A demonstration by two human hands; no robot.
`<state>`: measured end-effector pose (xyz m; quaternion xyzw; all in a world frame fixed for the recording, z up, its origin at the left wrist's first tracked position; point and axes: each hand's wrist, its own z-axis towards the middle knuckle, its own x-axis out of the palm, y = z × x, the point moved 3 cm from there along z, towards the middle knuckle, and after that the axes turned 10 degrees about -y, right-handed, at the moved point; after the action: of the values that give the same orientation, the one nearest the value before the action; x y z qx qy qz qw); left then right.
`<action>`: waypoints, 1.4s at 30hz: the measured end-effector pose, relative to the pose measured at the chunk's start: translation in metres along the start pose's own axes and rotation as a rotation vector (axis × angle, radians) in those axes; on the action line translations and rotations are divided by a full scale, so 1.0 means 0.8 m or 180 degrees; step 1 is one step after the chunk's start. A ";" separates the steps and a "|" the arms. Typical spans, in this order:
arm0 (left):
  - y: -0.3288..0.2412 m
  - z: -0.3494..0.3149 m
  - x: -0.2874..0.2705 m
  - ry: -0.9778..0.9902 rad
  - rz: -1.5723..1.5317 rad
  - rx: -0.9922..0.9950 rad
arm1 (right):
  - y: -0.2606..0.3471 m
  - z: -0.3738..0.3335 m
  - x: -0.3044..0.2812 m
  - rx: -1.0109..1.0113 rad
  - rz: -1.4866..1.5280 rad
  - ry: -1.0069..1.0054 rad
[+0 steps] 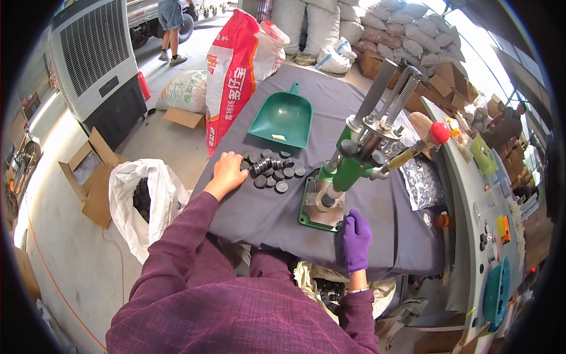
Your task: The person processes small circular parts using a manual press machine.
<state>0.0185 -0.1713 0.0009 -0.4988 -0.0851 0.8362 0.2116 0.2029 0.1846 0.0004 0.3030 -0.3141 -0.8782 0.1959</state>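
My bare left hand [228, 176] is at the left edge of a pile of black round caps [272, 167], fingers bent with one cap at their tips. In a purple glove, my right hand [357, 241] rests beside the base plate [321, 219] of a green hand press [348, 171]. Its fingers are pressed together; whatever they might hold is hidden. A dark round piece [328, 200] sits on the press base under the ram. The press lever, with a red ball knob [439, 133], points to the right. Behind the pile lies a green dustpan [283, 117].
A white sack of black caps [147, 197] stands left of the table; another open sack [386, 292] is below its front edge. A clear bag of small parts [421, 183] lies right of the press. A side table [471, 236] runs along the right. An air cooler [91, 56] stands far left.
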 end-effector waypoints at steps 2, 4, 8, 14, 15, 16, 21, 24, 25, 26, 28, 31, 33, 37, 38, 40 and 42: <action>0.001 0.003 -0.003 -0.0068 -0.0058 0.0004 | 0.000 0.006 0.000 0.0068 -0.0033 0.0029; 0.006 0.003 -0.007 0.0037 -0.0120 -0.0124 | -0.005 0.005 0.000 0.0157 0.0061 0.0031; 0.003 -0.002 -0.004 -0.0227 -0.0744 -0.0410 | -0.015 0.004 0.000 0.0375 0.0306 0.0013; -0.009 -0.017 -0.001 -0.0288 -0.1313 -0.0707 | -0.022 0.002 0.000 0.0328 0.0234 0.0090; -0.006 -0.019 0.001 -0.0293 -0.1338 -0.0724 | -0.021 -0.001 0.001 0.0308 0.0212 0.0099; -0.004 -0.020 0.001 -0.0426 -0.1210 -0.0466 | -0.020 -0.001 0.002 0.0371 0.0272 0.0130; -0.007 -0.026 0.005 -0.0657 -0.1067 -0.0104 | -0.027 -0.003 0.002 0.0540 0.0369 0.0206; -0.002 -0.028 0.008 -0.0735 -0.1149 -0.0124 | -0.022 0.000 0.003 0.0478 0.0282 0.0243; -0.001 -0.027 0.009 -0.0754 -0.1170 -0.0140 | -0.024 -0.001 0.003 0.0502 0.0317 0.0219; -0.001 -0.027 0.009 -0.0774 -0.1191 -0.0156 | -0.026 -0.001 0.004 0.0527 0.0353 0.0195; -0.001 -0.028 0.011 -0.0795 -0.1186 -0.0164 | -0.025 -0.002 0.003 0.0597 0.0441 0.0198; -0.005 -0.026 0.011 -0.0814 -0.1221 -0.0160 | -0.028 0.007 -0.007 0.0932 0.0759 0.0237; -0.002 -0.027 0.011 -0.0811 -0.1236 -0.0167 | -0.025 0.017 -0.019 0.1555 0.1344 0.0376; 0.008 -0.027 0.012 -0.0771 -0.1569 -0.0456 | -0.003 0.052 -0.057 0.1669 0.2055 0.0029; 0.012 -0.027 0.012 -0.0677 -0.1816 -0.0704 | 0.001 0.064 -0.067 0.1473 0.2164 -0.0040; 0.025 -0.023 0.017 -0.0577 -0.2213 -0.0998 | 0.015 0.090 -0.091 0.1052 0.2514 -0.0131; 0.019 -0.022 0.012 -0.0514 -0.2594 -0.1173 | 0.040 0.121 -0.113 0.0671 0.2618 -0.0146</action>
<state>0.0261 -0.1816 -0.0207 -0.3871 -0.4382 0.6918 0.4238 0.2110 0.2514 0.1187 0.1512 -0.5012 -0.6964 0.4909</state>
